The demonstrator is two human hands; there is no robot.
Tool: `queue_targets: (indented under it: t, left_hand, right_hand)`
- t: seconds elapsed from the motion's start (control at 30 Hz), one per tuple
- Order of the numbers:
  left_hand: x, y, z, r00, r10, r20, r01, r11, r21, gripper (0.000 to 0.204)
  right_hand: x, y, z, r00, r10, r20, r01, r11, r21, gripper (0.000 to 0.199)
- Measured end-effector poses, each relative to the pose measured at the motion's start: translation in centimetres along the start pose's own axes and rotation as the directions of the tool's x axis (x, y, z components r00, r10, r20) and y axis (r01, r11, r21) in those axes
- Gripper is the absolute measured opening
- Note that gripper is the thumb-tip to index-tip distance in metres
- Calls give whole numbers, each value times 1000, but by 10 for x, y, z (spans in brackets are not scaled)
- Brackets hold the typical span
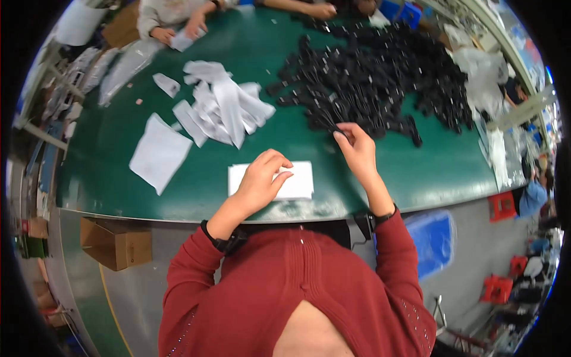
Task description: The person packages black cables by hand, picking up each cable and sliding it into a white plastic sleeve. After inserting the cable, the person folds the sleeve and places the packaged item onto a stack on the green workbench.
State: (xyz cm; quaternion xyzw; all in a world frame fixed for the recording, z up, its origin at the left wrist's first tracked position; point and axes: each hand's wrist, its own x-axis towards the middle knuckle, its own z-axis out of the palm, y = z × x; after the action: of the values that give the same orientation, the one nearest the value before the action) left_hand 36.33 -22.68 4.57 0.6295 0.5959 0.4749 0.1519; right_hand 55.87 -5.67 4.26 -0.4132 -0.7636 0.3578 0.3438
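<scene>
A low stack of white rectangular sheets (300, 178) lies near the front edge of the green table (238, 208). Over its left part is my left hand (262, 178), its fingers bent and its thumb apart from them, with nothing visible between. To the right, my right hand (355, 149) reaches the near edge of a big heap of black straps (369, 71). Its thumb and forefinger pinch the end of a black strap (336, 128), which still runs into the heap. Small white bits dot the heap.
Loose pale grey fabric strips (223, 107) and a pale square piece (159, 152) lie on the left. Across the table a co-worker's hands (178, 33) handle a pale piece. Below the table stand a cardboard box (119, 244) and a blue bin (431, 241).
</scene>
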Motion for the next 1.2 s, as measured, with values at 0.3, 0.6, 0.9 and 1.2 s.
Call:
queue_targets:
  t: [0.3, 0.6, 0.9, 1.2]
  left_hand:
    - [-7, -15, 45, 985, 61, 159, -86, 984, 155, 12]
    - [-12, -19, 39, 948, -281, 146, 305, 935, -183, 10]
    - [-6, -3, 34, 992, -27, 122, 42, 991, -125, 11]
    - [0, 8, 26, 974, 211, 79, -215, 976, 40, 16]
  right_hand:
    - [-90, 3, -16, 996, -78, 42, 75, 994, 75, 20]
    - [-108, -9, -29, 841, -509, 181, 541, 798, -267, 34]
    - [-95, -14, -24, 778, -565, 275, 628, 719, -298, 32]
    - [-96, -17, 11, 959, 63, 278, -131, 963, 234, 32]
